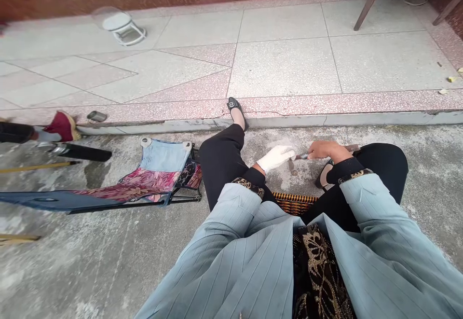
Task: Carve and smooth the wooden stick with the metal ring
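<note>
My left hand (278, 158) wears a white glove, and its fingers are closed at the metal-collared end of a short hand tool with a brown handle (351, 148). A small curved metal piece (291, 166) hangs below those fingertips; whether it is the tool's blade I cannot tell. Bare, my right hand (322, 149) wraps round the handle, whose far end sticks out beyond the wrist. The tool lies roughly level between my knees, above the concrete ground (285, 181). Under me shows part of a yellow-and-black woven seat (294, 202).
A folding chair (159, 184) with patterned cloth stands at my left. Beyond it are a black flask (85, 152), a stick (39, 167) and another person's red shoe (61, 126). A raised tiled step (282, 68) runs across ahead, bearing a white stool (121, 27) and a metal cup (97, 116).
</note>
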### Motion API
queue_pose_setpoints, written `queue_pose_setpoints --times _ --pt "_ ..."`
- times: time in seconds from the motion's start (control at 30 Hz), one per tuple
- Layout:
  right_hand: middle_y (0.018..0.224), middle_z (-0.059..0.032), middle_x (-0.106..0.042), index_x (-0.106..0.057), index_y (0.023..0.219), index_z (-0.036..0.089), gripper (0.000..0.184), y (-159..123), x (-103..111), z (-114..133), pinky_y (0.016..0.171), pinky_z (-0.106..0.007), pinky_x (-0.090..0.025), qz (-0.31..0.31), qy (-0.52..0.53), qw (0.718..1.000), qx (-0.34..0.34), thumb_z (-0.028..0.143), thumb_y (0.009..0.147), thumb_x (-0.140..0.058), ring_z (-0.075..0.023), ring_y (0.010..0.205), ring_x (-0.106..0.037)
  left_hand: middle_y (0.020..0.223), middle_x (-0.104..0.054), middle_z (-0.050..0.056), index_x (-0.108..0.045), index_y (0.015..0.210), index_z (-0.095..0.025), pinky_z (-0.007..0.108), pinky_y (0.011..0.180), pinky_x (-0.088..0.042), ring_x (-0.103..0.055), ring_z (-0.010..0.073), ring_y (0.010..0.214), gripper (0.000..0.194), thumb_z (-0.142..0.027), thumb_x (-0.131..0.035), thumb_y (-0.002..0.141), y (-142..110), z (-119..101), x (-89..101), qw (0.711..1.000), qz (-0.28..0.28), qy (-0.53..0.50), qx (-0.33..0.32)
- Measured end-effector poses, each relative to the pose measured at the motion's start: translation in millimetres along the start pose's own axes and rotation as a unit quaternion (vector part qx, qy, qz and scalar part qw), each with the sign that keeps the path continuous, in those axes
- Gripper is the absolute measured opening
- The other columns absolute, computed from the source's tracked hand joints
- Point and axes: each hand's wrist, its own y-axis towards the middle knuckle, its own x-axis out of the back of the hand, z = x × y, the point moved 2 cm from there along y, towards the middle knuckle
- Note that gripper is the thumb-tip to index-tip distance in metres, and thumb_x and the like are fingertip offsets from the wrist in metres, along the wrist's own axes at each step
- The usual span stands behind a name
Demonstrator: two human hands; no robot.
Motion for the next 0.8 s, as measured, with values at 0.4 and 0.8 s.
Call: queue_pose_setpoints --times 0.4,0.8 --pt "0.069 -0.0017 -0.050 -0.061 0.090 0.020 0.047 -36.0 27.8 -13.0 0.052 -0.026 -0.031 -0.203 0.487 0.829 0.183 0.065 0.076 -0.070 -0.0117 0.057 -0.039 0.076 -0.062 0.003 -0.064 0.084 -0.012 0.023 0.063 -0.043 -0.050 0.0102 0.064 0.042 -0.048 -0.043 0.094 3.8 -1.1 -15.8 0.993 0.006 -0.118 0.004" --pt "0.080 -0.0113 -0.066 -0.070 0.082 0.017 0.027 1.5 13.7 -9.9 0.062 -0.031 -0.036 -0.202 0.007 0.976 -0.080 0.037 0.092 -0.055 -0.0216 0.073 -0.058 0.081 -0.066 0.003 -0.066 0.086 -0.015 0.026 0.077 -0.041 -0.057 0.0161 0.079 0.034 -0.039 -0.044 0.095 0.5 -2.4 -7.5 0.997 0.011 0.069 -0.010"
